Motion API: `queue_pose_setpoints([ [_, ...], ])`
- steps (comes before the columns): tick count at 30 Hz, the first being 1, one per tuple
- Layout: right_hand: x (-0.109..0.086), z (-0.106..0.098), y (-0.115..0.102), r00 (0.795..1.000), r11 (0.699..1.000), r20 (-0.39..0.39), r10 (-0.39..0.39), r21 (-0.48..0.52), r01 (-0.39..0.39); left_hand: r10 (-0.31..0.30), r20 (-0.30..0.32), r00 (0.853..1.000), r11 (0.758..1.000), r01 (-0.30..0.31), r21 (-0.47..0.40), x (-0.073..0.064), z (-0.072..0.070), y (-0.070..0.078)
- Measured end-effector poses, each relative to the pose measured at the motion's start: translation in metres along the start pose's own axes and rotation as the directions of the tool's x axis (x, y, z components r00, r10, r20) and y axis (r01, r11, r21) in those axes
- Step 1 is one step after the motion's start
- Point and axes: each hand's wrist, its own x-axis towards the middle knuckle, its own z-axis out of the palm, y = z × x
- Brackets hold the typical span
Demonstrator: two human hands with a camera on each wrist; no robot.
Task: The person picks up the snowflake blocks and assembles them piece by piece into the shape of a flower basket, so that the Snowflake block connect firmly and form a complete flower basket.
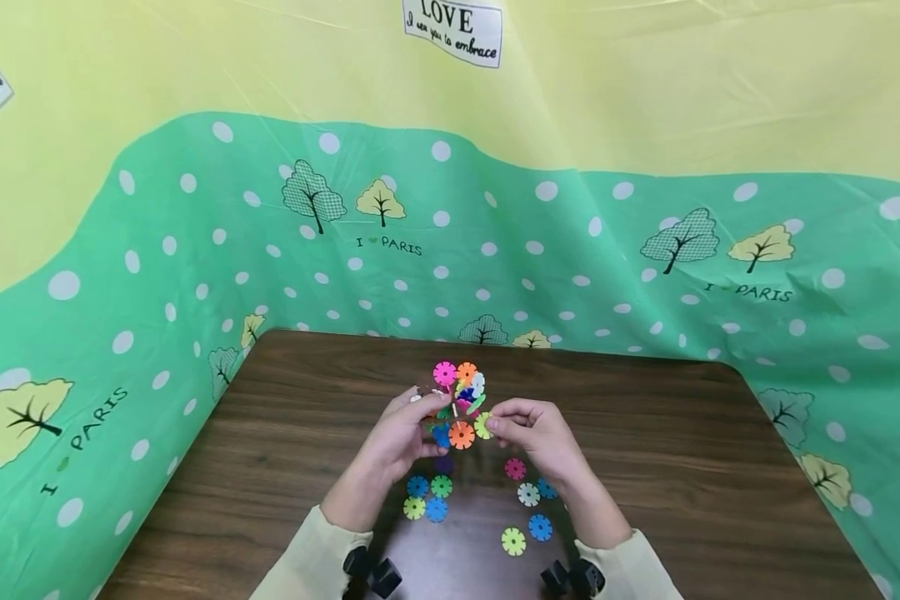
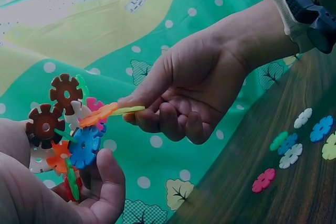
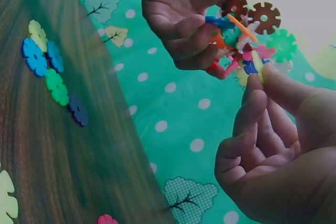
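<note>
My left hand (image 1: 396, 437) holds a cluster of joined, notched plastic discs (image 1: 461, 434) above the table, its fingers curled around the lower side. Brown, orange, blue, green, white and pink discs stick out of it at various angles. Between thumb and index finger, my right hand (image 1: 538, 435) pinches a yellow notched disc (image 2: 129, 110) at the cluster's right side. In the left wrist view that disc meets an orange disc (image 2: 98, 114); whether they are fully slotted together I cannot tell. Part of the cluster is hidden behind the left fingers.
Loose notched discs lie on the dark wooden table (image 1: 285, 475) in two groups. Blue, green, yellow and purple ones, including a green disc (image 1: 442, 486), are at the left; pink, white, blue and yellow ones, including a white disc (image 1: 528, 494), at the right. A patterned cloth (image 1: 435, 250) hangs behind.
</note>
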Motion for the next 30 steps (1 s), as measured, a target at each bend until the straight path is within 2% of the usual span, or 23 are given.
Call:
queue_pose_setpoints([
  [6,0.000,0.000,0.002,0.998,0.998,0.026,-0.060,0.007,0.060,0.023,0.003,1.000,0.999,-0.023,0.022,0.002,0.002,0.000],
  [9,0.000,0.002,0.001,0.997,0.997,0.014,-0.075,0.008,0.075,0.026,0.018,0.999,0.999,-0.027,0.026,0.001,0.002,0.000],
  [13,0.000,0.003,0.002,0.999,0.999,0.007,-0.053,0.008,0.053,0.028,0.025,0.999,0.998,-0.029,0.058,0.000,0.003,-0.001],
  [17,0.002,0.004,0.003,0.999,0.999,0.017,-0.037,-0.007,0.037,0.035,0.006,0.999,0.992,-0.035,0.119,0.000,0.004,-0.002],
  [25,0.005,0.008,0.008,0.998,0.996,0.038,-0.040,-0.073,0.043,0.034,-0.011,0.999,0.980,-0.031,0.196,0.002,0.003,-0.005],
  [30,0.006,0.013,0.011,1.000,1.000,-0.013,-0.011,-0.018,0.011,0.046,-0.010,0.999,0.978,-0.043,0.206,0.003,0.005,-0.006],
])
